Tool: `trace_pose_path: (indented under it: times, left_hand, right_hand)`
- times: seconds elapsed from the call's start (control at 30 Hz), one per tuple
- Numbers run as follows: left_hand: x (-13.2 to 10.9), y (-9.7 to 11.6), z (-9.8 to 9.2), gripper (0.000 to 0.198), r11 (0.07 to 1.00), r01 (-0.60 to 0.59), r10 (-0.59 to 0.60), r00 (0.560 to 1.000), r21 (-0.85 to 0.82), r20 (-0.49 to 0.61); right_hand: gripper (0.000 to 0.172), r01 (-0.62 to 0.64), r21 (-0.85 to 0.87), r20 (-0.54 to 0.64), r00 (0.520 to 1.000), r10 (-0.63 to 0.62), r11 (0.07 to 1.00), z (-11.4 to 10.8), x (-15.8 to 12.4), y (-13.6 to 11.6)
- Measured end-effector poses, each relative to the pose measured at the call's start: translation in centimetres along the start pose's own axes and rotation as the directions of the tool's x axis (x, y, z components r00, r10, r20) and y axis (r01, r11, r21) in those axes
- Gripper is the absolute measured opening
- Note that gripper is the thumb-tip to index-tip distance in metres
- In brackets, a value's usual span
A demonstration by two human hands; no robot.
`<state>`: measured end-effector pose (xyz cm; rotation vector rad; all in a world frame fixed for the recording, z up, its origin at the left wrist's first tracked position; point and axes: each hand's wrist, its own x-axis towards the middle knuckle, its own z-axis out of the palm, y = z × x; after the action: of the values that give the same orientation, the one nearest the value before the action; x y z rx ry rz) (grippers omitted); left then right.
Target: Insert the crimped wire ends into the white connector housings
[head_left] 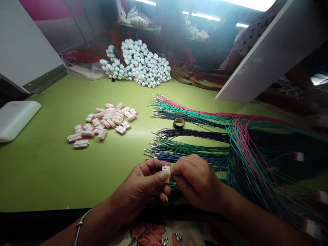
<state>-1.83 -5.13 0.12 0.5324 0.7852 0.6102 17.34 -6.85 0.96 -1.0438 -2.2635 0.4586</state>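
- The left hand (139, 181) grips a small white connector (167, 171) between thumb and fingers, just above the table's near edge.
- The right hand (197, 179) is drawn into a pinch at the connector's right side; what lies between its fingertips is hidden.
- Beneath and beyond them spreads a green tabletop (46, 174), with loose wires (194, 148) close by the right hand and a tape roll (178, 126) among them.
- White-and-orange connectors (112, 118) lie heaped ahead and to the left; a white case (17, 119) sits at the far left.
- White-ended bundles (146, 63) are stacked toward the back, under bright lights.
- White panels (28, 44) slant in at both sides.
- Bare green surface runs from the left forearm to the heap; wires crowd the right side.
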Motion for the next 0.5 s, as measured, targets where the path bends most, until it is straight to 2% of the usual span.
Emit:
trace_pose_path:
  times: [0.07, 0.27, 0.5]
  left_hand:
    - [-0.02, 0.0, 0.02, 0.018, 1.0, 0.006, -0.006, 1.0, 0.003, 0.006]
    - [-0.07, 0.02, -0.04, 0.019, 0.999, -0.032, 0.032, 0.999, 0.005, -0.023]
    - [0.08, -0.07, 0.0, 0.018, 0.998, -0.042, 0.042, 0.999, 0.054, 0.005]
  right_hand:
    - [0.01, 0.009, -0.011, 0.004, 1.0, -0.009, 1.0, 0.01, -0.04, 0.01]
    - [0.012, -0.099, 0.026, 0.002, 0.995, 0.099, 0.995, -0.18, 0.07, 0.1]
    - [0.014, -0.044, 0.036, 0.026, 0.999, 0.043, 0.998, -0.04, -0.07, 0.26]
